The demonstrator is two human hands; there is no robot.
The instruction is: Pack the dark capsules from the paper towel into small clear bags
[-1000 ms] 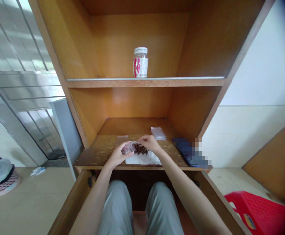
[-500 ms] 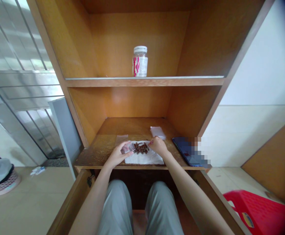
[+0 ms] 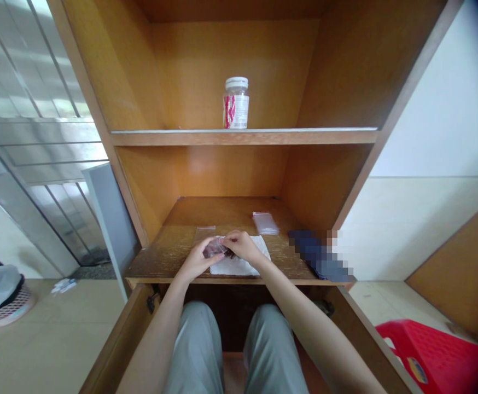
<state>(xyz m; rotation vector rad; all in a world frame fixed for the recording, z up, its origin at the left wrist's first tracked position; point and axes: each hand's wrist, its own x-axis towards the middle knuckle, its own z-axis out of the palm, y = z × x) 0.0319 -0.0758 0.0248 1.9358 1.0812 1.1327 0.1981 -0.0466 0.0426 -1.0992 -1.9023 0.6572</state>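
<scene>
My left hand [image 3: 194,262] is closed around a small clear plastic bag [image 3: 213,248], held above the left part of a white cloth or paper sheet [image 3: 237,267]. At the bag's right side is my right hand [image 3: 242,245], its fingers pinched together. Whatever sits between those fingertips is hidden. Small brown capsule-like pieces [image 3: 230,254] lie on the sheet, mostly covered by my right hand. Behind my left hand a flat clear bag [image 3: 204,233] rests on the wooden surface. A stack of clear zip bags [image 3: 266,224] lies behind the sheet to the right.
A dark flat device [image 3: 307,251], partly blurred out, lies at the right edge of the wooden surface [image 3: 165,265]. On the shelf above stands a white-lidded jar [image 3: 236,104]. A red plastic stool [image 3: 439,353] is at lower right, a basket [image 3: 7,306] at left.
My right hand has moved left, from the right side of the brown pieces to the clear bag, and now covers most of the pieces. My left hand stays in place with the bag.
</scene>
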